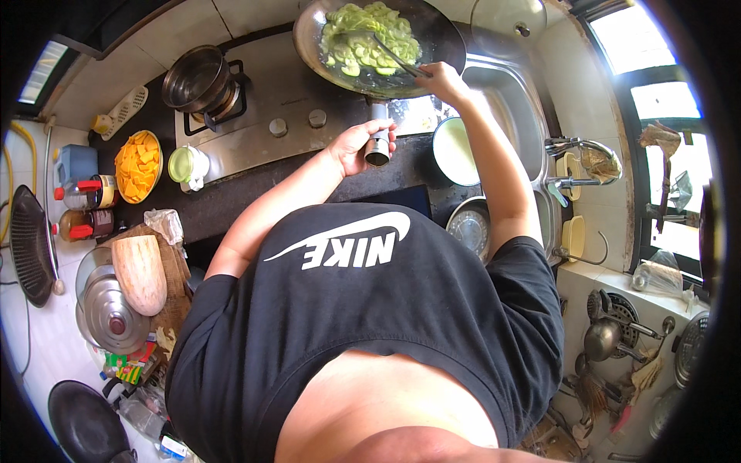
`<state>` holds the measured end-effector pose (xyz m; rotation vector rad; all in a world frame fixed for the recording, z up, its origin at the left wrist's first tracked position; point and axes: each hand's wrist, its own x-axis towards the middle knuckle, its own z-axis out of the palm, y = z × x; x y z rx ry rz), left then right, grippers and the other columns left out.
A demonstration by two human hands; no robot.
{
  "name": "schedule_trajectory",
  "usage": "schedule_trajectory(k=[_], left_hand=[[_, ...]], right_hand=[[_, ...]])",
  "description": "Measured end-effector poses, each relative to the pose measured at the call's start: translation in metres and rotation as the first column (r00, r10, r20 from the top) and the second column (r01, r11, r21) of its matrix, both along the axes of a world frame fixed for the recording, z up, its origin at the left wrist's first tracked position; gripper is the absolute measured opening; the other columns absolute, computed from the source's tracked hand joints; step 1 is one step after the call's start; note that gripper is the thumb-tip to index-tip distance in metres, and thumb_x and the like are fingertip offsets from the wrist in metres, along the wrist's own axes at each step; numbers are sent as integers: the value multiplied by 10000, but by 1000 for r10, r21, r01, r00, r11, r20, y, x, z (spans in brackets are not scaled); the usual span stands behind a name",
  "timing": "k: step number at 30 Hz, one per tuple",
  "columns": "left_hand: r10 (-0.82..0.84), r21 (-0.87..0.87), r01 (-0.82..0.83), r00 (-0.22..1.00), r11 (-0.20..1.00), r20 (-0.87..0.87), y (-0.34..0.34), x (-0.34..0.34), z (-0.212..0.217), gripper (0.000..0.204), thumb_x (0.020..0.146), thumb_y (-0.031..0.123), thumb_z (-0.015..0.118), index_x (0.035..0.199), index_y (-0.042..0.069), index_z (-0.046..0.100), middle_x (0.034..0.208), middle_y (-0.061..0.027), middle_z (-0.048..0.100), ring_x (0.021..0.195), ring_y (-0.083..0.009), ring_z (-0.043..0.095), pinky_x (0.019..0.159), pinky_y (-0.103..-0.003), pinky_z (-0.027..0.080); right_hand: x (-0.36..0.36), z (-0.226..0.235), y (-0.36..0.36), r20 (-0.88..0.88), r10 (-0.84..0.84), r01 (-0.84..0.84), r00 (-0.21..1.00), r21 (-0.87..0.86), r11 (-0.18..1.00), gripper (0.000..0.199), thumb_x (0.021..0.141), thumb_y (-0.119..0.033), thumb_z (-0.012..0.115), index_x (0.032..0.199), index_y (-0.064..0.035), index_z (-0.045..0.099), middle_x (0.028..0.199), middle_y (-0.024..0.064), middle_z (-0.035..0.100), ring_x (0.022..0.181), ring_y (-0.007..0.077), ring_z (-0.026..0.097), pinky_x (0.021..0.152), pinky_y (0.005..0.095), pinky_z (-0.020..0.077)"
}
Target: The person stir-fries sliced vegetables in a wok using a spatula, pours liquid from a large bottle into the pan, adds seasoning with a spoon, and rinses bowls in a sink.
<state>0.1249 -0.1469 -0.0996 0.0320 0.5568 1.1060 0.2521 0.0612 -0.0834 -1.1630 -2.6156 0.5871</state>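
A large wok sits at the far edge of the counter, with many pale green vegetable slices heaped in it. My left hand is closed around the wok's metal handle, which points toward me. In my right hand is the handle of a metal spatula. The spatula reaches down into the wok from its right side, and its blade lies partly hidden among the slices.
A metal pot stands on the left burner of the stove. Left of it are a plate of orange slices, a green-lidded jar and bottles. A white-green bowl and steel basin sit near the sink.
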Motion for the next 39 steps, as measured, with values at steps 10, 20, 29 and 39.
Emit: schedule_trajectory(k=[10, 20, 29, 39], left_hand=[[17, -4, -17, 1000, 1000, 20, -2, -4, 0, 142, 787, 169, 540, 847, 43, 513, 713, -57, 552, 605, -159, 563, 532, -267, 492], [4, 1, -4, 1000, 1000, -4, -2, -3, 2, 154, 787, 168, 538, 861, 38, 504, 724, -60, 551, 609, -163, 564, 536, -268, 495], [6, -31, -7, 1000, 999, -25, 1, -2, 1, 158, 779, 166, 546, 855, 33, 508, 717, -62, 550, 605, -165, 563, 532, -270, 497], [1, 13, -1, 1000, 1000, 19, 0, -6, -4, 188, 803, 175, 519, 928, 37, 489, 739, -44, 541, 642, -154, 542, 586, -276, 479]], right_hand=[[79, 163, -39, 386, 128, -97, 914, -100, 990, 239, 678, -158, 599, 870, -16, 608, 670, 119, 586, 604, 180, 543, 591, 302, 429], [44, 51, -32, 106, -5, 9, 994, -36, 999, 295, 697, -186, 608, 961, -55, 592, 746, 147, 602, 656, 214, 578, 651, 305, 440], [10, 42, 23, 215, -93, 48, 972, 208, 977, 281, 682, -215, 571, 902, -45, 609, 729, 130, 605, 629, 211, 576, 639, 301, 453], [94, 161, -18, 449, 57, -36, 892, -56, 998, 306, 628, -159, 636, 909, -39, 621, 772, 145, 612, 685, 201, 585, 663, 304, 450]])
